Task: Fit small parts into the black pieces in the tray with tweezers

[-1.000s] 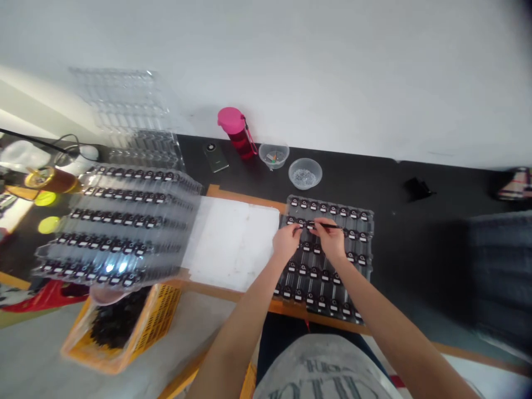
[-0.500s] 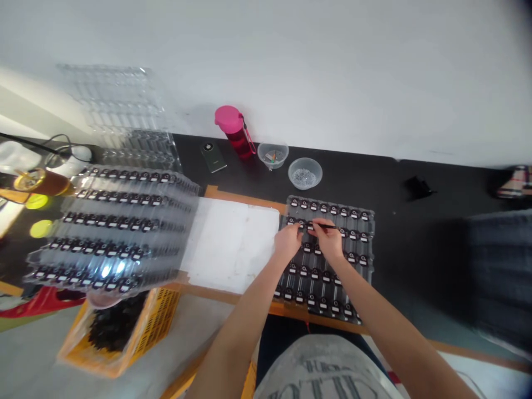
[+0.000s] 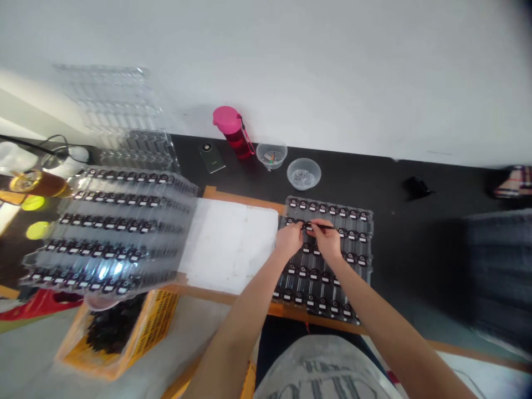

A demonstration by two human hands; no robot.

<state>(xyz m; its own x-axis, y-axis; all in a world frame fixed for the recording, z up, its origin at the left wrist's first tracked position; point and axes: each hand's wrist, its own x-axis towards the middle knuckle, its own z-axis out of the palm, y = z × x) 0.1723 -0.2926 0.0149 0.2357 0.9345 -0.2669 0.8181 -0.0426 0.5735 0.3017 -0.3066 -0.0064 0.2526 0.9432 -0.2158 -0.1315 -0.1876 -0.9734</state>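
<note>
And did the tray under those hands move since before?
No, the tray hasn't visibly slid any way: its place beside the white board looks the same.

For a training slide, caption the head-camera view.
Left hand and right hand close together over a clear plastic tray of small black components, the right holding a slim black tool.

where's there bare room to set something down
Free: the black tabletop right of the tray under the left hand and right hand, bordered by the small black object and dark stack. The white sheet left of that tray looks bare too. Crowded: that tray itself, and the left end with its loaded trays.
</note>
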